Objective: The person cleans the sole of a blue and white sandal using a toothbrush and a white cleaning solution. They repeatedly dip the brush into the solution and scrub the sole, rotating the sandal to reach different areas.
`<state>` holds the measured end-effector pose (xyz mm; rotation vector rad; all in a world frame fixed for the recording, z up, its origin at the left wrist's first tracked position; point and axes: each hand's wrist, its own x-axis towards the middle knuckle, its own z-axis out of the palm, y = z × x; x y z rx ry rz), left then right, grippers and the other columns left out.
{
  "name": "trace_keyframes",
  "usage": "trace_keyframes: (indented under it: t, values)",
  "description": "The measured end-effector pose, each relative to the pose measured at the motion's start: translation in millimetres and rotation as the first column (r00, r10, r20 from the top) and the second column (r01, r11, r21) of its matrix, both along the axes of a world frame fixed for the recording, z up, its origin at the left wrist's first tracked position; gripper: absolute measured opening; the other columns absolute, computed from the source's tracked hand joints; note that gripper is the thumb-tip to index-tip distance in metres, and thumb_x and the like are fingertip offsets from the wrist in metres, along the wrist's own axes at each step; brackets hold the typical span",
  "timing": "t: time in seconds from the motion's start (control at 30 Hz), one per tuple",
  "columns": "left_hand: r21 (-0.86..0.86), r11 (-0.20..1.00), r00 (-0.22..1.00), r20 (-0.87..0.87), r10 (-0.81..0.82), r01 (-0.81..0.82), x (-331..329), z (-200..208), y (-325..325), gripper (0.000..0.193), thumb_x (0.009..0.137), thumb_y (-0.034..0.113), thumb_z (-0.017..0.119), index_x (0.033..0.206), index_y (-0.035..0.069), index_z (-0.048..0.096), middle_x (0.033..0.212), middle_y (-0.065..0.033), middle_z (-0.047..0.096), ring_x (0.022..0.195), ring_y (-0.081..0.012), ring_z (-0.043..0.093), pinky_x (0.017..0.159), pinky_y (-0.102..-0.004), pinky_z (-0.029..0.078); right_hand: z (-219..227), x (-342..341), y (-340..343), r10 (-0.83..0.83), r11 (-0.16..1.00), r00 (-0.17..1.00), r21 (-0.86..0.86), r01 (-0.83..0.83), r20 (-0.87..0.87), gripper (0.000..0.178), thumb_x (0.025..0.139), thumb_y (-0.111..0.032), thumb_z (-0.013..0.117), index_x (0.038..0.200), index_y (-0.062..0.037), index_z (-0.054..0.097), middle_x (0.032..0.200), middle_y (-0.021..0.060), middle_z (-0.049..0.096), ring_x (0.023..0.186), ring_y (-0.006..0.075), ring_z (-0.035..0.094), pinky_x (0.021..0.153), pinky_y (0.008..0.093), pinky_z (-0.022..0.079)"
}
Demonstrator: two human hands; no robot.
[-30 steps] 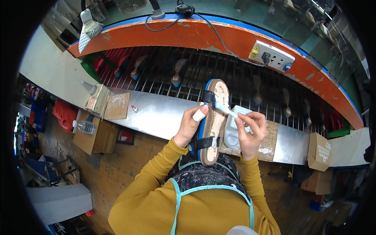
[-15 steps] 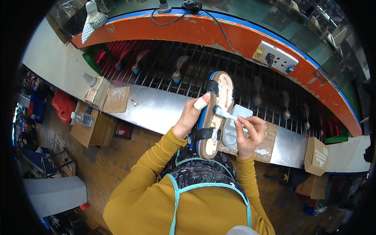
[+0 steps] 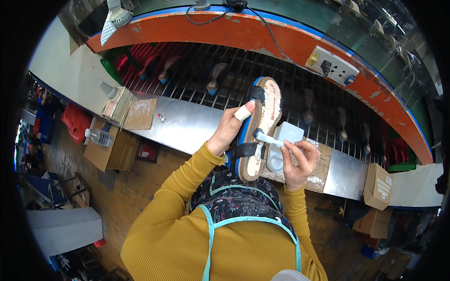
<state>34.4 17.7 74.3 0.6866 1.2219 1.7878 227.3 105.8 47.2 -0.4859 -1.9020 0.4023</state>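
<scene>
My left hand (image 3: 227, 131), with pale tape round the thumb, grips an unfinished sandal (image 3: 269, 111) by its left side. The sandal is on a blue last (image 3: 242, 136), its pale underside facing up, with black straps folded over the edges and a brown rim. Between the thumb and fingers of my right hand (image 3: 300, 161) is a small brush (image 3: 271, 139) with a white handle. Its dark bristles touch the sandal's left edge, between the two straps. Just beyond the sandal, partly behind it, sits a white plastic tray (image 3: 291, 133) with rounded hollows.
Behind the metal ledge (image 3: 187, 122) runs a rack of metal rods (image 3: 187, 84) carrying several shoe lasts. An orange beam (image 3: 168, 29) with a socket strip (image 3: 335, 66) arches over it. Cardboard boxes stand left (image 3: 123, 152) and right (image 3: 378, 186); a scrubbing brush (image 3: 115, 21) hangs upper left.
The sandal and my left hand have shifted slightly up and away from me. The brush's bristles have slipped a little lower along the sandal's edge, and my right hand stays almost in place.
</scene>
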Motion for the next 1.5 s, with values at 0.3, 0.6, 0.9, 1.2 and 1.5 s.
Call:
trace_keyframes:
  t: [0.3, 0.6, 0.9, 1.2, 1.5]
  values:
    - [-0.020, 1.000, 1.000, 0.010, -0.018, 0.018, 0, 2, -5, 0.060, 0.092, 0.051, 0.062, 0.105, -0.007, 0.068, 0.094, -0.0117, 0.070, 0.080, -0.0121, 0.066, 0.073, -0.0248, 0.053, 5, 7, 6, 0.038, 0.995, 0.998, 0.085, -0.043, 0.052, 0.032, 0.064, -0.011, 0.087, 0.094, -0.0179, 0.078, 0.091, -0.0008, 0.059, 0.078, 0.0139, 0.051, 0.082, 0.0323, 0.032]
    - [-0.062, 0.997, 0.999, 0.023, -0.039, 0.040, -1, 2, -6, 0.063, 0.091, 0.054, 0.062, 0.106, -0.007, 0.068, 0.095, -0.0128, 0.070, 0.081, -0.0130, 0.066, 0.074, -0.0252, 0.054, 18, 11, 19, 0.074, 0.979, 0.991, 0.182, -0.094, 0.114, 0.032, 0.063, -0.013, 0.087, 0.093, -0.0185, 0.078, 0.092, -0.0006, 0.059, 0.075, 0.0128, 0.051, 0.082, 0.0339, 0.030]
    - [-0.066, 0.997, 0.999, 0.017, -0.033, 0.034, -1, -1, -2, 0.065, 0.091, 0.056, 0.061, 0.107, -0.007, 0.067, 0.095, -0.0132, 0.070, 0.082, -0.0131, 0.067, 0.075, -0.0251, 0.054, 40, 15, 27, 0.189, 0.977, 0.965, 0.062, -0.204, 0.183, 0.025, 0.067, -0.015, 0.085, 0.091, -0.0134, 0.077, 0.093, 0.0007, 0.060, 0.076, 0.0144, 0.052, 0.078, 0.0310, 0.032]
    - [0.063, 0.997, 0.970, 0.238, -0.051, 0.037, 6, -10, 8, 0.068, 0.094, 0.058, 0.052, 0.123, -0.003, 0.058, 0.107, -0.0123, 0.068, 0.089, -0.0143, 0.068, 0.079, -0.0275, 0.056, 15, 6, 14, 0.150, 0.938, 0.986, -0.324, -0.120, 0.070, 0.016, 0.077, -0.011, 0.080, 0.092, -0.0058, 0.077, 0.091, 0.0023, 0.059, 0.066, 0.0112, 0.053, 0.069, 0.0257, 0.040]
    - [0.117, 0.966, 0.968, 0.126, 0.216, -0.231, 6, -20, 5, 0.066, 0.094, 0.058, 0.054, 0.114, -0.004, 0.063, 0.099, -0.0103, 0.069, 0.084, -0.0130, 0.067, 0.074, -0.0259, 0.055, 6, 24, -25, 0.262, 0.777, 0.965, -0.586, -0.230, -0.031, 0.012, 0.080, -0.006, 0.077, 0.091, -0.0014, 0.076, 0.092, 0.0053, 0.058, 0.069, 0.0097, 0.053, 0.059, 0.0228, 0.045]
